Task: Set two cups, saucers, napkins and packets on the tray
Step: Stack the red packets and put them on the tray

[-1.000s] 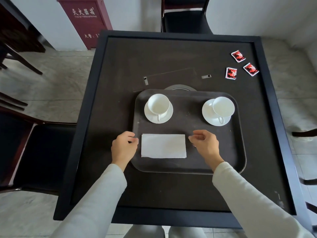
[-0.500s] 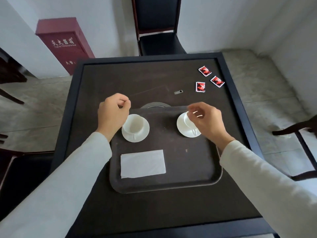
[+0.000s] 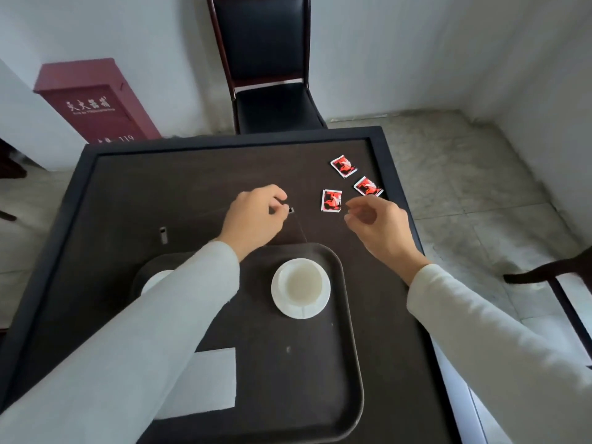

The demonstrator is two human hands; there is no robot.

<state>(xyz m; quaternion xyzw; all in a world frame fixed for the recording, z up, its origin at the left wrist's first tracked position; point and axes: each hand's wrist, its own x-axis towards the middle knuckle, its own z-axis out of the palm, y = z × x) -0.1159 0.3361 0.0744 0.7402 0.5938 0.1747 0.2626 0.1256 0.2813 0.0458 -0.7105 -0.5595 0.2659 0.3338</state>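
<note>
**Both hands out past the tray, packets on the table**

The tray (image 3: pixel 350 347) sits on the table (image 3: pixel 153 181) close to you. On its far right part is a saucer (image 3: pixel 302 311) with a cup (image 3: pixel 301 283) standing upright on it. The cup's inside shows pale right to the bottom. On the near left part lies a napkin (image 3: pixel 216 381), flat, with your left sleeve (image 3: pixel 144 347) covering its left side. At the tray's far left corner a bit of white crockery (image 3: pixel 157 278) shows past that sleeve. Cup or saucer, cannot tell.

Three packets lie on the bare table beyond the tray, toward the far right corner: far packet (image 3: pixel 343 166), right packet (image 3: pixel 367 186), left packet (image 3: pixel 331 200). They lie near each other, none touching.

Your left hand (image 3: pixel 253 216) hangs over the table just past the tray's far rim, fingers curled in, thumb tip by the forefinger, nothing seen in it. A small metal tab (image 3: pixel 291 210) lies right at its fingertips. Touching or not, cannot tell.

Your right hand (image 3: pixel 379 224) is just beside the left packet and in front of the right packet, hiding its near edge. Its fingers are half bent with thumb and forefinger apart, holding nothing.

A chair (image 3: pixel 272 100) stands at the table's far side, with a red box (image 3: pixel 93 107) against the wall to its left.
</note>
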